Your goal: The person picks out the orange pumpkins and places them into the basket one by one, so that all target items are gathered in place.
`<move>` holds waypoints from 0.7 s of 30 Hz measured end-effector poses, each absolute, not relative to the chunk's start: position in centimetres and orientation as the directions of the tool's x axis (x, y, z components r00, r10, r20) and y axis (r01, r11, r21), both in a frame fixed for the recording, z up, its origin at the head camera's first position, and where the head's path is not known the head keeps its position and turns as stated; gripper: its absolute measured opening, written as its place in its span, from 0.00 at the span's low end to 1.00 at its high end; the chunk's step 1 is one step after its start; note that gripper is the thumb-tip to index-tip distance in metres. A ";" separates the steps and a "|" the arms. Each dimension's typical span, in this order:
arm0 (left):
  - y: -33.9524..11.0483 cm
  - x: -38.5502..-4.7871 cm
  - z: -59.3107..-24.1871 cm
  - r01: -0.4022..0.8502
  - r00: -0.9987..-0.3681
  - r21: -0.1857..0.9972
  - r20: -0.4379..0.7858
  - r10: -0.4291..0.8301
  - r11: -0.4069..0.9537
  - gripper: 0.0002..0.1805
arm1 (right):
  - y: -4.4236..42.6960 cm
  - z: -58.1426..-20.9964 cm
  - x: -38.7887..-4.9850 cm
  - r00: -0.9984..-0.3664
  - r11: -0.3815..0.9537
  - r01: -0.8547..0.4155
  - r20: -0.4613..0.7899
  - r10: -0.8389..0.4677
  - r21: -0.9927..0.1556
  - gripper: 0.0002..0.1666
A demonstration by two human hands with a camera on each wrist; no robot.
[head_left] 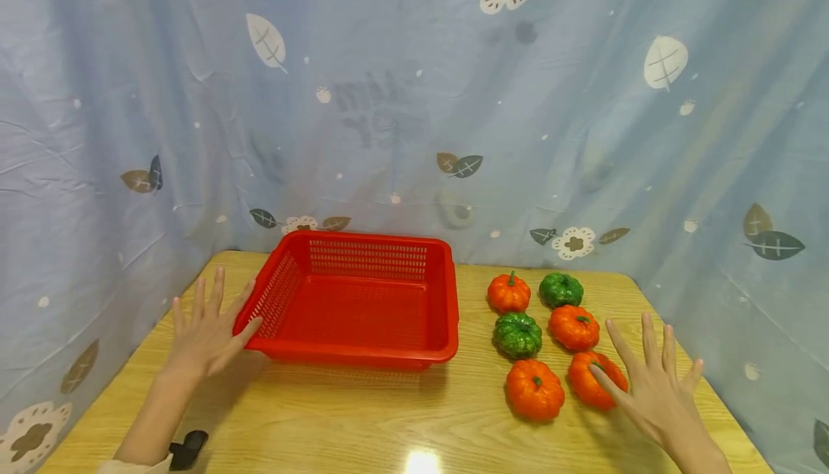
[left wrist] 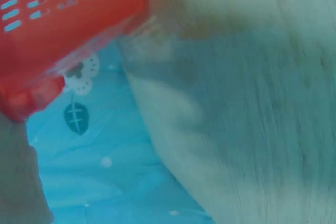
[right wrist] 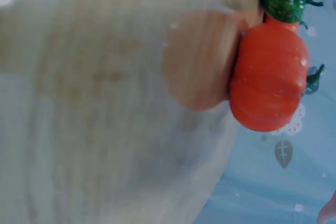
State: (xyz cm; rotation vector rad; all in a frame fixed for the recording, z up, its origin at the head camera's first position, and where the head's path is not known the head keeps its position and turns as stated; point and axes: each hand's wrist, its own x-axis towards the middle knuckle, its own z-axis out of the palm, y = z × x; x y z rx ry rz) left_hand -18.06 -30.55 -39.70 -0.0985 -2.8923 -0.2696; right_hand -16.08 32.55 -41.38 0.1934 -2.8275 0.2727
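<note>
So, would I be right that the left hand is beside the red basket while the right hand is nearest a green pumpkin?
Not quite: the pumpkin nearest the right hand is orange, as the head view shows; the left hand is beside the red basket.

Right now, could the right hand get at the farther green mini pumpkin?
Probably yes: the right hand is empty, and nothing covers the farther green mini pumpkin from above. The orange mini pumpkin just in front of it may block a low reach, so going over seems easier.
</note>
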 end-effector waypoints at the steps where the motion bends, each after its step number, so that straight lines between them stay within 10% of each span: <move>1: -30.6 -18.0 -39.9 0.094 -0.969 0.175 0.240 0.050 0.980 0.37 | 32.5 -41.6 -16.0 -0.949 0.974 -0.158 0.297 -0.104 -0.163 0.50; 13: -30.7 -18.1 -40.3 0.174 -0.967 0.246 0.228 0.118 0.954 0.35 | 32.4 -42.8 -15.9 -0.947 0.971 -0.166 0.304 -0.107 -0.173 0.50; 21: -30.7 -18.4 -40.5 0.238 -0.968 0.500 0.192 0.161 0.833 0.37 | 32.4 -43.1 -16.1 -0.952 0.966 -0.169 0.287 -0.108 -0.196 0.49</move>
